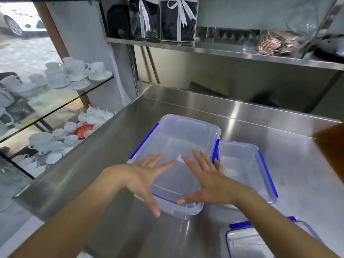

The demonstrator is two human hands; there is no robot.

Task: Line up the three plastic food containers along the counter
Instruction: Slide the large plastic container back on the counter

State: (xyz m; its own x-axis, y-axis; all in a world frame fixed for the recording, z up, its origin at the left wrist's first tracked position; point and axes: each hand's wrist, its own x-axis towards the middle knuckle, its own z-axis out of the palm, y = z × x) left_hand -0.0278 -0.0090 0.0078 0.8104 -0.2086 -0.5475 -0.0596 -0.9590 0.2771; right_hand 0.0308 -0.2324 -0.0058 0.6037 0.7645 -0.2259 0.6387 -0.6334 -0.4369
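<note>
Both forearms are bare, no sleeves reaching into sight. The left hand [143, 175] and right hand [206, 181] wear nothing: no rings, no watch, short plain nails.

No readable text, brand, number or sign is seen. A small white label [179, 157] is stuck on the lid of the large container [188, 135], and another [231, 172] on the middle container [247, 161], but nothing can be read on either.
</note>
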